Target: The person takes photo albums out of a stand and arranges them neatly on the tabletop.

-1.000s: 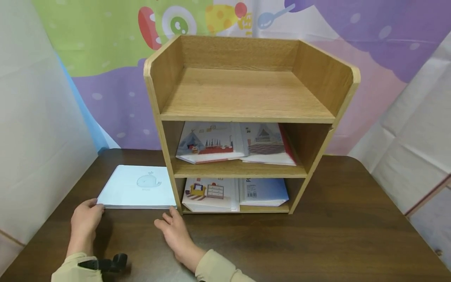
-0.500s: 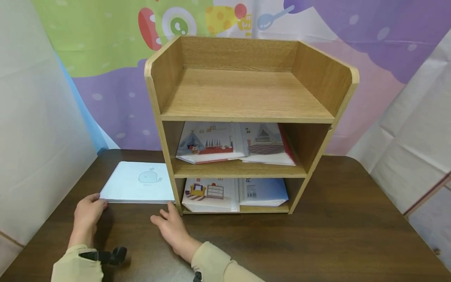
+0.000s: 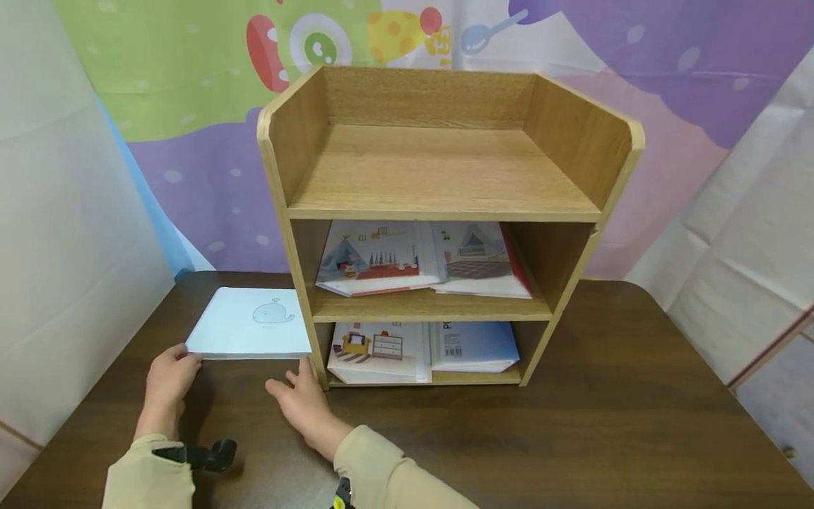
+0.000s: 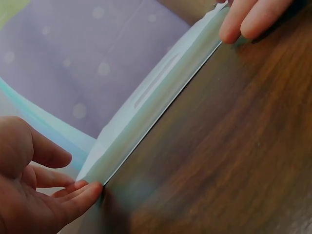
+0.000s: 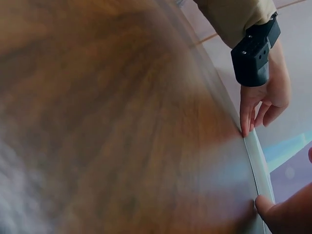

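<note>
A pale blue notebook (image 3: 242, 332) with a whale drawn on its cover lies flat on the dark wooden table, left of a small shelf. My left hand (image 3: 169, 385) touches its front left corner, fingertips against the edge. At the front right corner, close by the shelf's side panel, my right hand (image 3: 307, 404) rests its fingertips on the same edge, fingers loosely extended. In the left wrist view the notebook's long edge (image 4: 161, 107) runs between both hands. The right wrist view shows the left fingertips (image 5: 244, 130) at the far corner.
The wooden shelf (image 3: 439, 173) stands mid-table with its left panel beside the notebook. Illustrated books (image 3: 375, 258) lie on its middle level. A blue-covered book (image 3: 477, 346) and a furniture-print book (image 3: 375, 350) lie on the bottom level. A patterned curtain (image 3: 203, 191) hangs behind.
Both hands have slid the notebook away from me, towards the back of the table. Its front edge now sits farther back along the shelf's side.
</note>
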Demonstrator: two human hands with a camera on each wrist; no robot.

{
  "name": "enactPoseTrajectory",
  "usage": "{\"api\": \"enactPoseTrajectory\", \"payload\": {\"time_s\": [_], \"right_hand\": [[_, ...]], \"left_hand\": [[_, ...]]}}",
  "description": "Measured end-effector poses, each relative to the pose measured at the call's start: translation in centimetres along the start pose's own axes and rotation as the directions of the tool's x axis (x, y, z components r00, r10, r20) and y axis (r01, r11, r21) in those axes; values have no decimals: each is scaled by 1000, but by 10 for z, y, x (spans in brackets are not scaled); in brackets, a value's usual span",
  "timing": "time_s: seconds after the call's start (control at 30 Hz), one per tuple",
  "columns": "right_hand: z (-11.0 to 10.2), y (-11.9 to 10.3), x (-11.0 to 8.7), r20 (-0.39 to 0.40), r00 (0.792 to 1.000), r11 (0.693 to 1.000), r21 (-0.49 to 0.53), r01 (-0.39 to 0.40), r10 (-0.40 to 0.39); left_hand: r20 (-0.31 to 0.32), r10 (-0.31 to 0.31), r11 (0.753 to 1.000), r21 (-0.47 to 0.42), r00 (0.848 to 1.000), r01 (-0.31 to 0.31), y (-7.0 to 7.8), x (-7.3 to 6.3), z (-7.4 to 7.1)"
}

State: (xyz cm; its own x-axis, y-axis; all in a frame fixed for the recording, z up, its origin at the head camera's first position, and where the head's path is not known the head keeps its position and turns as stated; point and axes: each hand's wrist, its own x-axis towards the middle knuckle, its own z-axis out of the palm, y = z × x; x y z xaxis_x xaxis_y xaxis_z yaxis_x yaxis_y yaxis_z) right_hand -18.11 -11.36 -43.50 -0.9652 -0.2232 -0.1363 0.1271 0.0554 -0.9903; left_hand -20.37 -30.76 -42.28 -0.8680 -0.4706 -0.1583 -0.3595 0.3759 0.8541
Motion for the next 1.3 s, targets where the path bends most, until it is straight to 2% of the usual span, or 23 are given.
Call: {"api": "enactPoseTrajectory", "payload": {"time_s": [0.1, 0.2, 0.43, 0.53, 0.7, 0.8, 0.9, 0.97, 1.13, 1.2, 1.3], "right_hand": [[1, 0, 3, 0, 1000, 1000, -1, 6, -6], [1, -2, 5, 11, 1000, 1000, -20, -11, 11], [2, -4, 4, 19, 999, 997, -74, -33, 34], [2, -6, -1, 22, 1000, 996, -90, -15, 17], [-2, -12, -9, 44, 998, 997, -70, 43, -40], [-7, -13, -12, 62, 994, 993, -63, 96, -92], [-12, -12, -16, 74, 987, 989, -46, 143, -140], [-15, -12, -19, 77, 985, 987, -34, 158, -156], [-24, -11, -25, 83, 983, 986, -12, 167, -165], [-28, -11, -27, 83, 982, 986, 2, 168, -167], [-33, -11, -29, 76, 983, 986, 25, 166, -167]], "left_hand": [[4, 46, 998, 34, 999, -46, 0, 1, 2], [12, 65, 997, 42, 998, -66, 2, 1, 4], [58, 41, 999, -29, 998, -39, 4, -2, 10], [48, 52, 997, -54, 998, -49, -7, 7, 16], [-15, 100, 995, -13, 995, -100, -35, 33, 27], [-32, 116, 993, -1, 993, -116, -43, 39, 31], [-45, 117, 993, 13, 992, -117, -42, 37, 31], [-23, 130, 991, -11, 991, -130, -37, 32, 29], [5, 133, 991, -9, 991, -133, -32, 25, 32], [-15, 135, 990, 47, 991, -134, -33, 26, 36], [-26, 154, 987, 50, 988, -153, -31, 28, 38]]}}
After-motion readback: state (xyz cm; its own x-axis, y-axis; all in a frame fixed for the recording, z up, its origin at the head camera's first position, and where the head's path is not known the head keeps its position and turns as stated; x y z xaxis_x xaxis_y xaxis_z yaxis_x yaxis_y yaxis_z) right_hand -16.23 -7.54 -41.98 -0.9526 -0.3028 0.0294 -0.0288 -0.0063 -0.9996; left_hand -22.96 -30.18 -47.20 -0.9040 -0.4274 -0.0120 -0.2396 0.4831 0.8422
